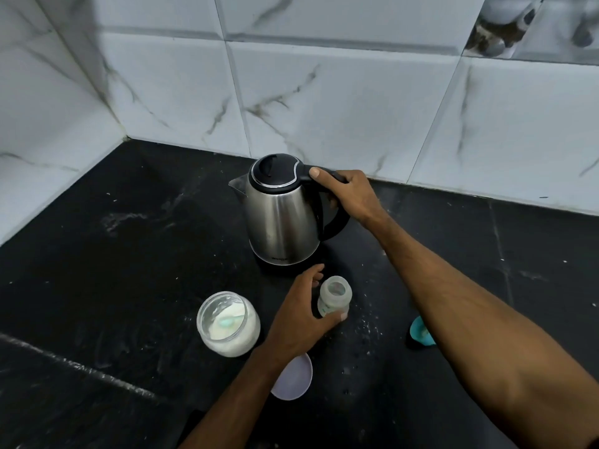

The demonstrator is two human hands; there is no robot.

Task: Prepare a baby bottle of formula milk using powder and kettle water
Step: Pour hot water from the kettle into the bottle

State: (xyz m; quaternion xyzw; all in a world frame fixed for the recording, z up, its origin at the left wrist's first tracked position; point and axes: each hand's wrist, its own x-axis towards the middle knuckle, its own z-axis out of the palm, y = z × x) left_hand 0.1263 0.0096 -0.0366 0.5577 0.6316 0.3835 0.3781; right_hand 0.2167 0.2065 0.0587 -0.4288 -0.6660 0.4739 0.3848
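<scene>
Right hand (351, 196) is wrapped around the black handle of the brushed-steel electric kettle (282, 218), thumb laid along the top of the handle, fingers curled under. The kettle stands upright on the black stone counter (113, 270), near the white marble-patterned wall tiles (340, 102), lid down, its spout pointing left and the handle out to the right. Just in front of it, the small clear plastic baby bottle (334, 298) stands upright too, long axis vertical, open mouth facing up, no teat on it. Left hand (303, 315) cups the bottle from its left side, thumb pressed against the near base, fingers curved round the far side. To the left, well clear of the hand, an open round glass jar of white powder (228, 324) with a pale green scoop inside. A pale lilac round lid (296, 380) lies flat under the left wrist. A teal piece (419, 332) peeks out behind the right forearm; what it is, I can't tell.
</scene>
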